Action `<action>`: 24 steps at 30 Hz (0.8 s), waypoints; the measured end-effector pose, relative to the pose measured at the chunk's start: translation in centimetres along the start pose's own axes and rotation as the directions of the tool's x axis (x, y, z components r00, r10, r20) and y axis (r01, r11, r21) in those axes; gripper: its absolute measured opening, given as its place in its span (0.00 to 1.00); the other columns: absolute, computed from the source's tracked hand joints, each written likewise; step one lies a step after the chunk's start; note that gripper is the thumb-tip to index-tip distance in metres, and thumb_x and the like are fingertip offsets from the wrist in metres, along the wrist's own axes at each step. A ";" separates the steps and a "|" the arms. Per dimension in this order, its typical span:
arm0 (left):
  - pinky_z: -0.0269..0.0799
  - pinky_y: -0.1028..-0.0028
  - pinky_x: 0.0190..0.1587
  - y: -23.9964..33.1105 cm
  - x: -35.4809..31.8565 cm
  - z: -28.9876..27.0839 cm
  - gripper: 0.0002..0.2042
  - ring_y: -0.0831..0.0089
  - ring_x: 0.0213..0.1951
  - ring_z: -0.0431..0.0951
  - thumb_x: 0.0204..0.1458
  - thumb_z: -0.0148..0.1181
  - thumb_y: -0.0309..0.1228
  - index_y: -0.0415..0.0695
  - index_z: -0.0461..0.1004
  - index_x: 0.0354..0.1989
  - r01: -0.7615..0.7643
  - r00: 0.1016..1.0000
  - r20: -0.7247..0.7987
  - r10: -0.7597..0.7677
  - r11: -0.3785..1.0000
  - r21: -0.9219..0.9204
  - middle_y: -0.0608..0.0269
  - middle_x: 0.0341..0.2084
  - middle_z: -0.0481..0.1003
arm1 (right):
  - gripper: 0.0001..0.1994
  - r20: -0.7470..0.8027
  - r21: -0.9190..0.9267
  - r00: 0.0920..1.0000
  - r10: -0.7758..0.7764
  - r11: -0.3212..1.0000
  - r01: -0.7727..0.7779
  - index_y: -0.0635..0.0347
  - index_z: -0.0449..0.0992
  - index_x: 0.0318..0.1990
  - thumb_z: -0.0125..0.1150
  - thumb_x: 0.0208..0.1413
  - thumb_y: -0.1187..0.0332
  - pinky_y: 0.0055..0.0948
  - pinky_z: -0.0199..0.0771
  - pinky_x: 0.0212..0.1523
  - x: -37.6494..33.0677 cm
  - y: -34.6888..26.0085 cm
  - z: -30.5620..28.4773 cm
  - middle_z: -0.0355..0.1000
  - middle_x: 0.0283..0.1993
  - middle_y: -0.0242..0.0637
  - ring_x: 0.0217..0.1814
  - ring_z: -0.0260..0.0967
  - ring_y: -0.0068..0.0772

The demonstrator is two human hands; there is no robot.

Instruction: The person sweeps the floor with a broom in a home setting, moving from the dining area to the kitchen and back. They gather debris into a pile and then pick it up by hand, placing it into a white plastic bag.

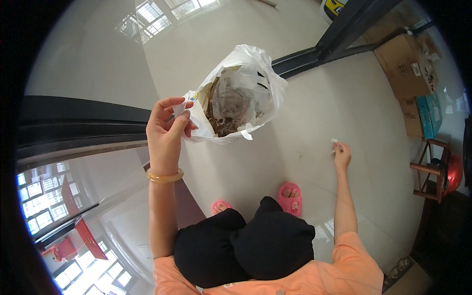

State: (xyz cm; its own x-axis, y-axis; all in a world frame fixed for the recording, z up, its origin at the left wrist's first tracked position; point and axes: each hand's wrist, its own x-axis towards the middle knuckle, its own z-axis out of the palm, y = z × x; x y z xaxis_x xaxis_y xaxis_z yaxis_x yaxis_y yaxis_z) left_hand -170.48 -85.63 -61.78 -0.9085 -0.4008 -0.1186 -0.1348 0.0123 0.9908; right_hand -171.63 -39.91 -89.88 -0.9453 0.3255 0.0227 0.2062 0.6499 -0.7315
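My left hand [167,129], with an amber-coloured bangle on its wrist, pinches the rim of a white plastic bag [276,91] between thumb and fingers. The bag hangs wide open, and inside lie crumpled clear plastic, brownish debris and thin stringy bits that I cannot name. Well to the right of the bag, my right hand [343,156] is closed with a small crumpled white scrap [335,142] at its fingertips. Whether the scrap is tissue or plastic I cannot tell.
Pink slippers [290,205] are on my feet below the bag. A dark door frame [83,118] with glass runs along the left, and its dark track [300,60] continues behind the bag. Cardboard boxes [403,66] and a wooden stool [428,169] beside a red rounded object stand at right.
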 end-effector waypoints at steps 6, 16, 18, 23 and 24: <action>0.66 0.84 0.27 -0.1 0.2 0.1 0.11 0.83 0.23 0.69 0.49 0.51 0.21 0.40 0.67 0.43 0.001 1.000 0.015 -0.002 0.999 0.035 0.58 0.37 0.74 | 0.05 0.401 0.114 0.911 -0.096 0.992 0.055 0.61 0.76 0.31 0.58 0.46 0.74 0.27 0.68 0.36 -5.5 -5.4 3.6 0.69 0.35 0.34 0.34 0.67 0.29; 0.67 0.83 0.27 0.0 0.2 -0.4 0.11 0.81 0.24 0.71 0.49 0.51 0.19 0.37 0.66 0.42 0.010 1.000 0.008 -0.009 1.000 -0.020 0.56 0.36 0.73 | 0.05 0.483 -0.039 0.829 -0.281 0.939 0.341 0.63 0.70 0.28 0.57 0.41 0.75 0.35 0.68 0.41 -11.6 -6.2 2.0 0.68 0.35 0.42 0.39 0.66 0.43; 0.67 0.82 0.27 0.0 0.0 -0.6 0.11 0.79 0.25 0.72 0.48 0.51 0.18 0.36 0.66 0.41 0.007 1.000 0.018 -0.007 1.000 -0.018 0.54 0.36 0.73 | 0.05 0.392 0.015 0.917 -0.077 0.997 0.077 0.63 0.70 0.28 0.57 0.41 0.77 0.31 0.68 0.43 -10.7 -7.0 1.4 0.68 0.35 0.41 0.40 0.67 0.37; 0.71 0.81 0.27 0.4 -1.0 -1.2 0.12 0.74 0.28 0.77 0.49 0.51 0.19 0.36 0.64 0.43 0.063 0.996 0.065 -0.057 0.994 -0.094 0.55 0.40 0.69 | 0.07 0.216 0.575 0.956 -0.199 0.817 0.041 0.63 0.71 0.28 0.59 0.39 0.82 0.23 0.66 0.44 -5.5 -22.1 0.0 0.68 0.39 0.36 0.41 0.65 0.21; 0.73 0.81 0.28 0.3 -1.1 -1.3 0.12 0.73 0.29 0.77 0.49 0.51 0.19 0.36 0.64 0.43 0.078 0.994 0.080 -0.068 0.990 -0.119 0.55 0.41 0.68 | 0.08 0.208 0.645 0.926 -0.317 0.755 0.114 0.63 0.71 0.29 0.59 0.39 0.82 0.24 0.66 0.44 -5.1 -25.3 0.2 0.67 0.42 0.37 0.42 0.66 0.23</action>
State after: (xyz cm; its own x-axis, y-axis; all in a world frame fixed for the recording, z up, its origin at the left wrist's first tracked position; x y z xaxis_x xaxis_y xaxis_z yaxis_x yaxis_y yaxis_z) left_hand -168.99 -86.38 -61.22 -0.9259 -0.3260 -0.1909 -0.1570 -0.1275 0.9793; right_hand -172.07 -58.13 -71.59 -0.9927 -0.0473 0.1111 -0.1148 0.0848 -0.9898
